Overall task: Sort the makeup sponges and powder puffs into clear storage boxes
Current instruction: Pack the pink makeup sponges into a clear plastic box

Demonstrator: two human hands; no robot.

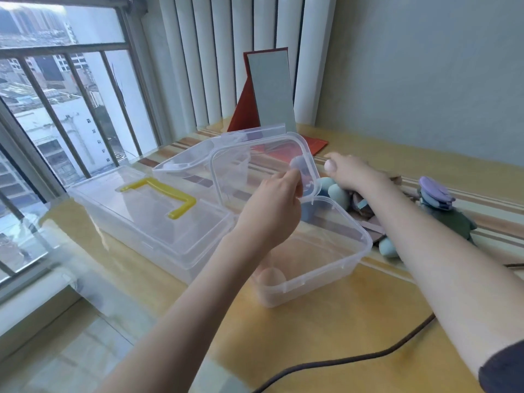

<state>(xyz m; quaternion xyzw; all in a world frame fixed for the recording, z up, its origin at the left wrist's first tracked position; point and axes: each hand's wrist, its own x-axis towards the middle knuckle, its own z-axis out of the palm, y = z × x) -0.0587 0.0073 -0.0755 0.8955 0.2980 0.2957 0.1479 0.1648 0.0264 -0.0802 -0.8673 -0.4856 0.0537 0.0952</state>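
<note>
1. holding the clear lid [256,168] tilted up on edge, the left hand [272,211] has its fingers curled round the lid's near rim, probably so the small clear box [340,251] beneath stays open for loading.
2. the right hand [347,171] reaches past the far right corner of that small box, thumb out and thumbnail showing; whether its fingers are closed on anything cannot be told, since they are hidden behind the hand.
3. just beyond the small box, under and beside the right hand, lie teal egg-shaped makeup sponges [336,191]; another teal sponge [388,248] sits just off the box's right side, close enough for short reaches.
4. farther right of the small box, a stack of flat powder puffs [435,194], lilac on top, waits apart from the sponges, seemingly pre-grouped by kind.
5. inside the small box a pale beige item [269,276] rests at the near left corner; it looks like a sponge, though blurred through the plastic.
6. left of the small box, touching it, stands a larger clear box with a yellow handle [158,194], its lid on, likely meant for the other kind.
7. behind the small box, a red-framed mirror [269,92] stands on the yellow table [326,336], and a dark cable [354,358] trails across the table's near side.
</note>
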